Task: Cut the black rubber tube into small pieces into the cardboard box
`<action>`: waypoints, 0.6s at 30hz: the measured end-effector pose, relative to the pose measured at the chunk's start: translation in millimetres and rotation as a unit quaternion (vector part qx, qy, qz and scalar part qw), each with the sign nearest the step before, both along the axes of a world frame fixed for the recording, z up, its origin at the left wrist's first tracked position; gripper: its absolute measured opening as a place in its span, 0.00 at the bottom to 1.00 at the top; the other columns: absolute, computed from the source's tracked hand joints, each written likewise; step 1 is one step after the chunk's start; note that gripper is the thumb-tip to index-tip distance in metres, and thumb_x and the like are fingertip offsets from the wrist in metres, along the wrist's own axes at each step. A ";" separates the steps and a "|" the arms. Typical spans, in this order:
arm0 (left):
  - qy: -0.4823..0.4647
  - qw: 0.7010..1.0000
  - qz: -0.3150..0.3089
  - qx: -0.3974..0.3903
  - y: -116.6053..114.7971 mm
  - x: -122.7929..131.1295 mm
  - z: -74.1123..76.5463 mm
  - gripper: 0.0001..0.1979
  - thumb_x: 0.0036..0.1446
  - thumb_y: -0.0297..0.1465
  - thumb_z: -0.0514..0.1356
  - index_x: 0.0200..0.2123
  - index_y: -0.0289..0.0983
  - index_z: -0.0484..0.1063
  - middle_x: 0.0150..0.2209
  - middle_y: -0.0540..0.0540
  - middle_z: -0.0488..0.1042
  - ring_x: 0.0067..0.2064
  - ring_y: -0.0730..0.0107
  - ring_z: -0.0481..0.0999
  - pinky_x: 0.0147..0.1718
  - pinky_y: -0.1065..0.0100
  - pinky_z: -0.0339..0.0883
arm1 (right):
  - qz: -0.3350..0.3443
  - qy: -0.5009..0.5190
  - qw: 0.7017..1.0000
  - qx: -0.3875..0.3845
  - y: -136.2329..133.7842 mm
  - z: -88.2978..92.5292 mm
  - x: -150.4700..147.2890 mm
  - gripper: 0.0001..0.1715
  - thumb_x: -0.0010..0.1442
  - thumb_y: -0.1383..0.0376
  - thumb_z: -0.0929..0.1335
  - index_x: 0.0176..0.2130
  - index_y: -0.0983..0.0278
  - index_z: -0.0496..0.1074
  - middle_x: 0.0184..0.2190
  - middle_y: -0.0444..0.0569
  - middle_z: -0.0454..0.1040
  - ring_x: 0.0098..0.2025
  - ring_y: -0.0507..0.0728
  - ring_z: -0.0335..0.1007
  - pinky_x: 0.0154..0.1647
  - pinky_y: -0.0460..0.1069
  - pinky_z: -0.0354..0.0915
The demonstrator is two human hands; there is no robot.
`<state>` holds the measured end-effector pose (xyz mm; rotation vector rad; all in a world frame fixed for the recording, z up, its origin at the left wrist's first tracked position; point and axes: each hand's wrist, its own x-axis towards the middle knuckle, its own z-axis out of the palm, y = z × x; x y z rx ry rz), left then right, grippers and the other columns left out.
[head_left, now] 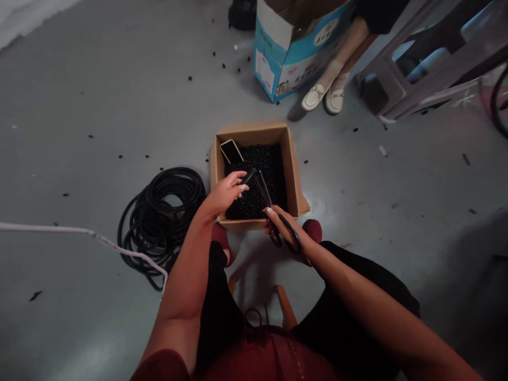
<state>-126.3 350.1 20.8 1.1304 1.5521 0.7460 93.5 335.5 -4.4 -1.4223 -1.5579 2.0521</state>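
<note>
My left hand (225,193) pinches a short length of black rubber tube (248,177) above a cardboard box (254,133). My right hand (283,225) grips black-handled scissors (286,234), with their steel blades (263,189) pointing up next to the tube. Below both hands, a heap of small black tube pieces (257,182) fills most of the box. A smartphone (231,151) leans inside the box's back left corner. Whether the blades touch the tube is hard to tell.
A coiled black tube (159,227) lies on the grey floor (99,132) left of the box, and a white cable (83,231) crosses nearby. Black pieces are scattered about. Ahead stand a blue printed carton (297,47), a person's legs in white shoes (323,95) and a grey stool (424,69).
</note>
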 end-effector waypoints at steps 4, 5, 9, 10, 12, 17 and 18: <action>-0.071 0.997 0.023 -0.030 0.6 1.7 0.9 0.19 0.56 0.28 0.56 0.51 0.29 0.67 0.42 0.38 0.77 0.36 0.74 0.73 0.34 0.71 0.65 | 0.052 -0.010 0.997 0.061 10.6 1.5 5.6 0.23 0.63 0.47 0.60 0.43 0.62 0.65 0.35 0.49 0.73 0.36 0.55 0.71 0.40 0.51 0.68; -0.073 0.996 0.023 -0.036 0.5 1.9 2.6 0.19 0.56 0.29 0.57 0.50 0.29 0.68 0.42 0.38 0.77 0.34 0.75 0.72 0.34 0.71 0.64 | 0.060 -0.008 0.996 0.066 12.2 2.4 6.3 0.24 0.62 0.47 0.60 0.46 0.63 0.65 0.36 0.49 0.73 0.37 0.56 0.72 0.41 0.52 0.68; -0.048 0.998 -0.003 -0.036 -0.9 2.1 10.6 0.19 0.56 0.31 0.57 0.50 0.30 0.71 0.41 0.39 0.78 0.35 0.73 0.72 0.37 0.69 0.65 | 0.076 0.003 0.995 0.064 15.1 8.9 6.8 0.27 0.62 0.48 0.60 0.51 0.64 0.63 0.40 0.52 0.72 0.39 0.57 0.71 0.43 0.54 0.68; -0.042 0.998 -0.014 -0.037 -1.1 2.0 12.0 0.19 0.56 0.32 0.57 0.50 0.30 0.72 0.41 0.39 0.78 0.36 0.73 0.72 0.38 0.69 0.65 | 0.078 0.007 0.995 0.065 15.2 10.7 6.8 0.26 0.63 0.48 0.60 0.51 0.64 0.63 0.40 0.53 0.72 0.39 0.57 0.71 0.43 0.55 0.68; -0.032 0.998 -0.030 -0.042 -1.4 1.8 13.5 0.20 0.56 0.32 0.56 0.50 0.30 0.72 0.41 0.40 0.79 0.36 0.72 0.73 0.38 0.68 0.65 | 0.080 0.021 0.994 0.064 15.2 14.1 6.8 0.26 0.63 0.49 0.60 0.50 0.65 0.63 0.41 0.53 0.72 0.39 0.58 0.71 0.44 0.55 0.68; -0.015 0.997 -0.054 -0.059 -1.4 1.8 12.8 0.22 0.56 0.32 0.56 0.53 0.30 0.72 0.42 0.40 0.79 0.34 0.73 0.72 0.36 0.69 0.65 | 0.080 0.031 0.995 0.056 15.6 18.1 7.5 0.25 0.63 0.49 0.60 0.50 0.63 0.64 0.40 0.52 0.71 0.40 0.57 0.70 0.44 0.55 0.67; -0.015 0.996 -0.057 -0.061 -1.3 2.1 12.7 0.22 0.56 0.32 0.56 0.53 0.30 0.71 0.42 0.40 0.78 0.34 0.74 0.71 0.36 0.69 0.65 | 0.081 0.029 0.995 0.056 15.7 18.0 7.7 0.25 0.63 0.49 0.60 0.49 0.63 0.64 0.39 0.52 0.71 0.39 0.57 0.70 0.44 0.54 0.67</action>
